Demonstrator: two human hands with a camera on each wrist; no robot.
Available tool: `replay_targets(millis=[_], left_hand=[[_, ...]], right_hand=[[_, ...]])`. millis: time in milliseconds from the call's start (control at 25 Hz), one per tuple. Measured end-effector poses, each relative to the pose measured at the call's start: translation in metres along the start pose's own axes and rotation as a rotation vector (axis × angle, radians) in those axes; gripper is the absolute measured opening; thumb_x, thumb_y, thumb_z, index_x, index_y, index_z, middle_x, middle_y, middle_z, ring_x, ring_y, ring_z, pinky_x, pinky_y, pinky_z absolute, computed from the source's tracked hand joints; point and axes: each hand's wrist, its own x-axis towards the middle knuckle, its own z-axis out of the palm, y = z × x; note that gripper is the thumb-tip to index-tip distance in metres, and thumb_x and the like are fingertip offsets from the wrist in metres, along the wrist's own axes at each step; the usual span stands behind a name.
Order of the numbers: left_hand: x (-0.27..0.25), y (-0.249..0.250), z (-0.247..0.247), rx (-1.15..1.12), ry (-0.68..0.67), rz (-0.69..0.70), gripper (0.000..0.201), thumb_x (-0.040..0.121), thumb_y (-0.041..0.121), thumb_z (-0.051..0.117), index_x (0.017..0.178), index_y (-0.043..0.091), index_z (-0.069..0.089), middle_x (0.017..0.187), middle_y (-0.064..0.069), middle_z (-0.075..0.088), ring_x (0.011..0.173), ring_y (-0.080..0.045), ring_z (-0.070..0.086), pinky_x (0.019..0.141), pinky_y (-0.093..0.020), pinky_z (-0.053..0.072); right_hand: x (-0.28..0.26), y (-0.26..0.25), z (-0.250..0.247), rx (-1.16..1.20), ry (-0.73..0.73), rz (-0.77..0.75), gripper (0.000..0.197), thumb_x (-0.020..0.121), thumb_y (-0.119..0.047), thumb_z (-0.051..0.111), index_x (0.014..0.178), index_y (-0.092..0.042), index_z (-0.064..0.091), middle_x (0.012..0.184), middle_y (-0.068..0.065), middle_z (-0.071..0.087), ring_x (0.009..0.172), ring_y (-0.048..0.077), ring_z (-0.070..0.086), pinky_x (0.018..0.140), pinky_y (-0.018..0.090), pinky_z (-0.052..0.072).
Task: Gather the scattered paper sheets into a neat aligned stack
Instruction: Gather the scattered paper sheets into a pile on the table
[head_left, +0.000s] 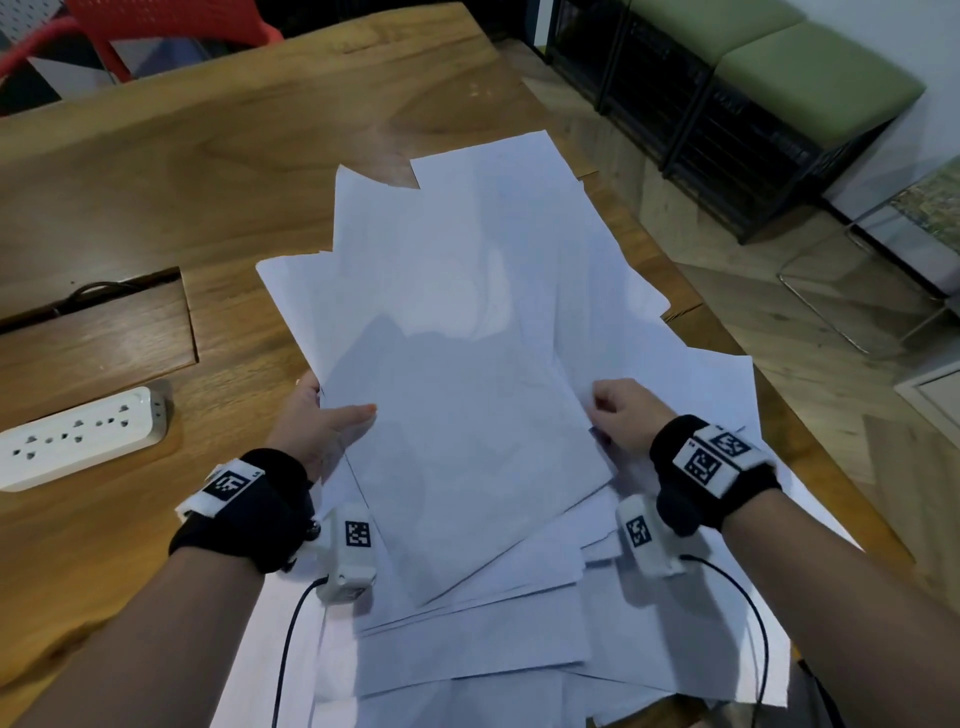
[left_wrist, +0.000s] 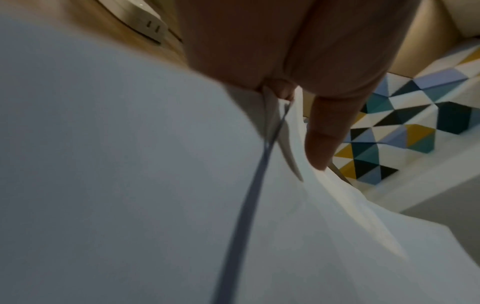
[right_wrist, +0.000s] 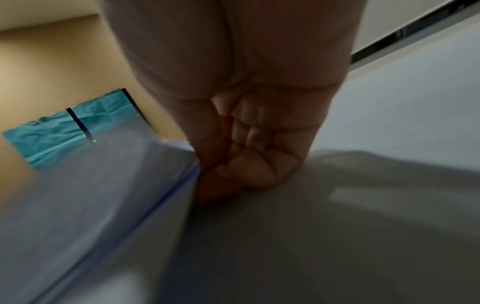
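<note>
The gathering step is in hand: a loose, fanned pile of white paper sheets (head_left: 467, 364) lies across the wooden worktop (head_left: 182, 171), corners pointing several ways and edges far from lined up. The left hand (head_left: 317, 421) grips the left edge of the upper sheets, thumb on top and fingers (left_wrist: 322, 131) beneath, while the right hand (head_left: 623, 410) pinches the right edge with its fingers (right_wrist: 249, 170) curled closed on the paper. More sheets spread out below the wrists toward the near edge of the worktop. A white power strip (head_left: 78, 436) sits to the left, apart from the pile. The next move likely calls for drawing the stray sheets inward, then standing the bundle on edge and tapping it square.
</note>
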Motion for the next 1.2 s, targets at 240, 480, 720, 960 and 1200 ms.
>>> replay_targets(millis=[240,480,720,960,1200], left_hand=[[-0.005,0.007,0.01,0.095,0.036,0.086,0.053,0.08,-0.024,0.046,0.129,-0.002,0.043,0.09,-0.003,0.059,0.077,-0.015,0.058,0.046,-0.014,0.052],[0.001,0.004,0.004,0.076,0.032,0.061,0.05,0.081,-0.024,0.044,0.121,0.006,0.049,0.098,-0.008,0.062,0.083,-0.02,0.061,0.054,-0.017,0.056],[0.004,-0.004,-0.006,-0.025,0.047,0.078,0.047,0.082,-0.024,0.041,0.114,0.008,0.052,0.102,-0.009,0.063,0.091,-0.022,0.062,0.066,-0.019,0.057],[-0.003,-0.007,0.018,0.056,-0.021,0.027,0.05,0.083,-0.019,0.044,0.123,0.012,0.047,0.104,-0.01,0.065,0.088,-0.024,0.065,0.065,-0.027,0.058],[-0.001,0.002,-0.001,0.547,0.287,0.108,0.04,0.08,0.015,0.062,0.119,0.018,0.052,0.106,-0.006,0.061,0.101,-0.026,0.058,0.081,-0.028,0.051]], right_hand=[[0.014,0.009,-0.042,0.003,0.482,0.22,0.047,0.082,-0.035,0.059,0.124,-0.015,0.049,0.128,0.017,0.047,0.12,0.033,0.043,0.099,0.044,0.037],[0.027,0.009,-0.04,-0.152,0.302,0.193,0.051,0.082,-0.022,0.059,0.126,-0.003,0.041,0.13,0.021,0.048,0.117,0.036,0.047,0.093,0.041,0.041],[0.011,0.015,-0.044,-0.003,0.245,0.192,0.034,0.084,-0.014,0.054,0.112,0.005,0.054,0.118,0.024,0.06,0.107,0.038,0.056,0.09,0.043,0.046],[0.002,-0.009,0.003,0.608,-0.067,0.116,0.049,0.088,-0.031,0.054,0.128,-0.004,0.046,0.131,0.004,0.05,0.116,0.022,0.05,0.106,0.043,0.037],[-0.005,-0.007,0.012,0.52,0.051,0.03,0.031,0.08,-0.008,0.065,0.11,-0.002,0.06,0.11,0.016,0.065,0.089,0.025,0.06,0.081,0.033,0.049]])
